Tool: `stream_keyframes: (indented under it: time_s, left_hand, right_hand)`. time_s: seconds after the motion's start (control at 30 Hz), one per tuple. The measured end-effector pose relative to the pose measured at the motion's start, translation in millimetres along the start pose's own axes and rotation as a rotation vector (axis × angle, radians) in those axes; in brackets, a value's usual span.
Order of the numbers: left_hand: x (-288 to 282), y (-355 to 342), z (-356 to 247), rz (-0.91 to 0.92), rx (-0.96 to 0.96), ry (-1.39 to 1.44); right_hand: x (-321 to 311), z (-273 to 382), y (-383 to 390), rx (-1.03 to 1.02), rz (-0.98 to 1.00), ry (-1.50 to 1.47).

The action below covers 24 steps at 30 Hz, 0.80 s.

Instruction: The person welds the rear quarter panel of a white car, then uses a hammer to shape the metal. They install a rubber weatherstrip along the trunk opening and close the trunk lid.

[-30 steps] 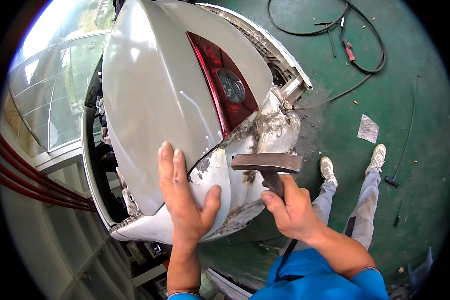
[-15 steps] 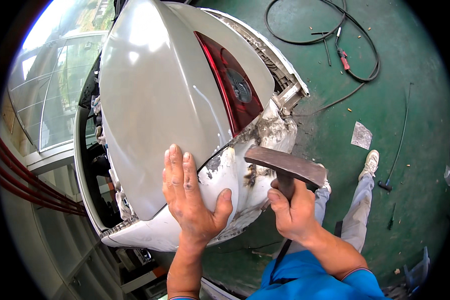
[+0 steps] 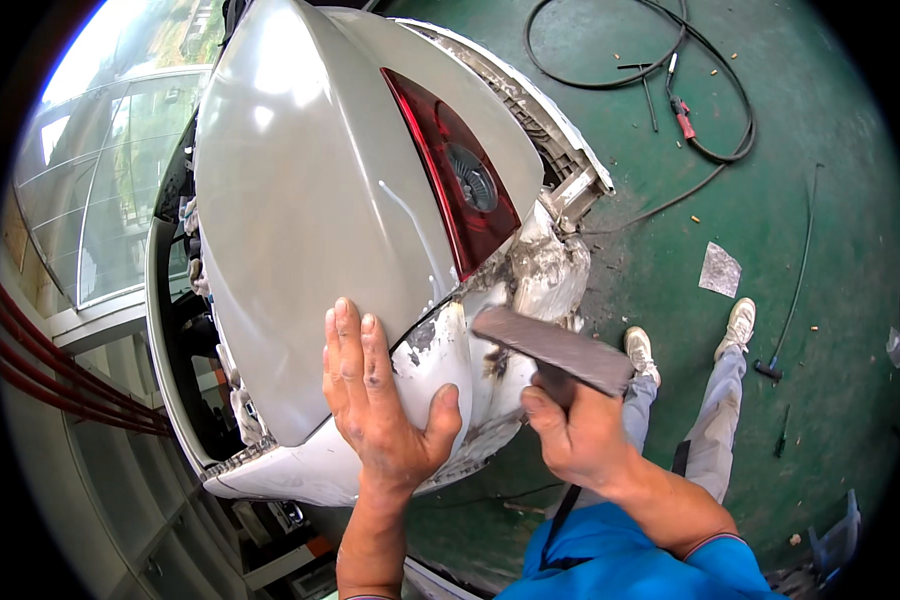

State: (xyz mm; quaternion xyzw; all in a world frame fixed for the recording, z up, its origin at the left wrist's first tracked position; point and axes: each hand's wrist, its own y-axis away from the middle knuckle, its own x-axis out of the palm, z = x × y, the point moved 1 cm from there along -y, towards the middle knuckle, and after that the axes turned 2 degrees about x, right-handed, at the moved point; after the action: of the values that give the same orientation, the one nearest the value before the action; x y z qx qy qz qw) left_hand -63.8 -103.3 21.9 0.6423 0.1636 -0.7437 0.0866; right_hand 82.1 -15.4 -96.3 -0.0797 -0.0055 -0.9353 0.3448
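My left hand (image 3: 390,425) lies flat with fingers stretched across the seam between the pale car panel (image 3: 280,240) and the white lower panel (image 3: 310,458). My right hand (image 3: 582,440) is wrapped round the short handle of a hammer (image 3: 555,350). Its dark, blocky steel head is slightly blurred and hangs above the damaged corner, apart from my left hand. Beyond it, the crumpled white metal (image 3: 552,265) shows scraped paint and dark scorched patches. A red tail light (image 3: 455,170) sits in the panel above the dent. Whether the hammer touches metal, I cannot tell.
On the green floor lie a coiled black cable with a red-handled torch (image 3: 683,118), a T-shaped bar (image 3: 650,95), a scrap of paper (image 3: 720,270) and a long thin rod (image 3: 802,265). Red hoses (image 3: 70,370) hang at the left.
The hammer and my right hand have shifted left and slightly down, toward my left hand. My left hand stays flat on the panel. The whole view has shifted slightly.
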Motion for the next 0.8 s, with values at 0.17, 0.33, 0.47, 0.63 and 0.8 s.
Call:
stream_keyframes:
  time_s: [0.17,0.33,0.47,0.63,0.8]
  left_hand:
    - [-0.2,0.7,0.8,-0.009,0.005,-0.001]
    - [0.1,-1.3,-1.6,-0.007,0.008,-0.011]
    - [-0.3,-1.9,-3.1,-0.007,0.003,-0.015]
    - [0.1,1.6,-1.1,-0.015,0.004,-0.01]
    - [0.3,-2.9,-1.8,-0.018,0.013,-0.007]
  right_hand:
    - [9.3,-4.0,5.6,0.047,0.056,0.062]
    - [4.6,-0.7,2.7,0.007,0.002,0.028]
    - [-5.6,0.8,4.6,0.126,0.056,0.111]
    - [-48.8,28.1,-8.1,0.072,-0.062,-0.099]
    - [-23.6,-2.7,11.6,0.351,0.152,-0.359]
